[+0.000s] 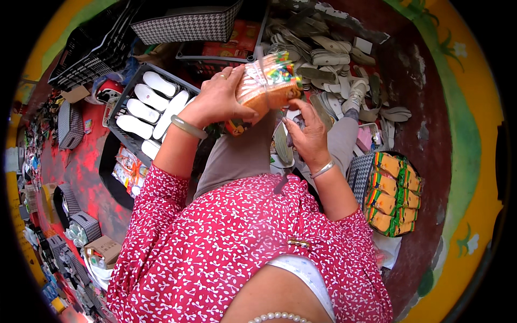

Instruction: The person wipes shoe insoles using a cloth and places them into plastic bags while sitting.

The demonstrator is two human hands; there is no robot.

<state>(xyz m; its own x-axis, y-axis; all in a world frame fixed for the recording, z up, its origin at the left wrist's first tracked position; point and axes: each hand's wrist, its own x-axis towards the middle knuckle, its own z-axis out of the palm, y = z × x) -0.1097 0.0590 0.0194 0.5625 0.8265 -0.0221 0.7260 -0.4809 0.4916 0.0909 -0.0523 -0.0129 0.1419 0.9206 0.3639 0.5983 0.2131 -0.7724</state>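
My left hand (222,92) grips a bundle of flat packets (267,86), orange with green and yellow ends, above my knees. A pale, thin band (262,67) runs across the stacked packets. Close by the bundle's lower right corner is my right hand (309,132). Its fingers are curled, with the index fingertip at the corner and the thumb lower down. What lies between these fingers is too small to make out.
Left of my knees stands a dark crate (116,113) of white insoles (141,110). Grey insoles (328,56) lie heaped ahead. A houndstooth basket (360,175) of orange-green packets (383,202) stands at right. Farther left are a black crate (89,62) and small boxes (102,250).
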